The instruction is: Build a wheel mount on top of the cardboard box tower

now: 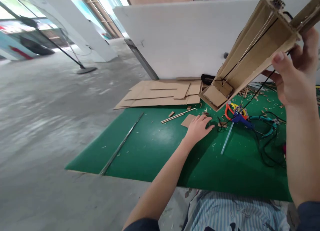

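Note:
My right hand [297, 68] grips a long cardboard structure [252, 54] at its upper right end and holds it raised and tilted over the table. A black cord and a pale string run along its open channel, and another black cord hangs below. On the green tabletop [155, 151], my left hand [199, 128] rests with its fingers spread. Its fingertips are beside a small square of cardboard [187, 121] and small scraps. Thin wooden sticks [175, 117] lie just left of it. What lies beneath the palm is hidden.
A blue glue gun [241, 119] with a clear glue stick [227, 139] lies on the right, near orange-handled scissors [228, 112] and teal-handled pliers [271, 127]. Cardboard sheets [160, 93] are at the back. A metal ruler-like strip [122, 144] lies left. A white board [180, 41] stands behind.

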Action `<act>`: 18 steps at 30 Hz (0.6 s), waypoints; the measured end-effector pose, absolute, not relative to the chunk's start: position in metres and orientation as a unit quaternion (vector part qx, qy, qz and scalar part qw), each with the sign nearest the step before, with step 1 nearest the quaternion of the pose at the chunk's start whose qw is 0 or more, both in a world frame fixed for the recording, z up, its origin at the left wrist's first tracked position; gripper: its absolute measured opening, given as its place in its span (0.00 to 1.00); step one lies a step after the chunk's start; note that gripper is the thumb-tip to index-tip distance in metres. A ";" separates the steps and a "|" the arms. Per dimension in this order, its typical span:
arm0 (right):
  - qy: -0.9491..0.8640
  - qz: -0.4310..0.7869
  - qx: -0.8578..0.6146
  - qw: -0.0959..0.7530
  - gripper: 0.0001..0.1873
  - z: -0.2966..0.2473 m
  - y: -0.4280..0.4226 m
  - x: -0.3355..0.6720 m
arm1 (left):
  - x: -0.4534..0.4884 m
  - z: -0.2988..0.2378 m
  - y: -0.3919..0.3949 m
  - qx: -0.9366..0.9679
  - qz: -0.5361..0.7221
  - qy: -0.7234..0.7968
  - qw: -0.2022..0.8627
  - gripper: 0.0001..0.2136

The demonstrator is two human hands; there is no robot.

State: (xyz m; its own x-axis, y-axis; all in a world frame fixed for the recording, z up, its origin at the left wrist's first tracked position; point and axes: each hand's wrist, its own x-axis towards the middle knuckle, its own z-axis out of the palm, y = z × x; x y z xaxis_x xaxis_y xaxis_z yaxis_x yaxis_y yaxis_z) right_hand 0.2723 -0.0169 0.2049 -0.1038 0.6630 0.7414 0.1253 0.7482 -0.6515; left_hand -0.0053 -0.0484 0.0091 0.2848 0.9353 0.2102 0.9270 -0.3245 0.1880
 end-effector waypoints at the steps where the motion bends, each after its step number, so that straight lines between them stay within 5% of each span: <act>1: -0.697 0.222 -0.247 0.636 0.28 0.205 -0.016 0.271 | -0.007 0.007 -0.046 0.796 0.143 0.587 0.018 0.17; 3: -0.690 0.220 -0.209 0.657 0.26 0.203 -0.013 0.268 | -0.011 0.004 -0.040 0.787 0.153 0.598 0.019 0.15; 9: -0.760 0.281 -0.262 0.524 0.53 0.190 -0.007 0.260 | -0.028 0.003 -0.023 0.750 0.193 0.632 0.002 0.15; 18: -0.770 0.346 -0.278 0.458 0.57 0.186 -0.025 0.243 | -0.047 0.008 -0.026 0.711 0.295 0.638 -0.031 0.13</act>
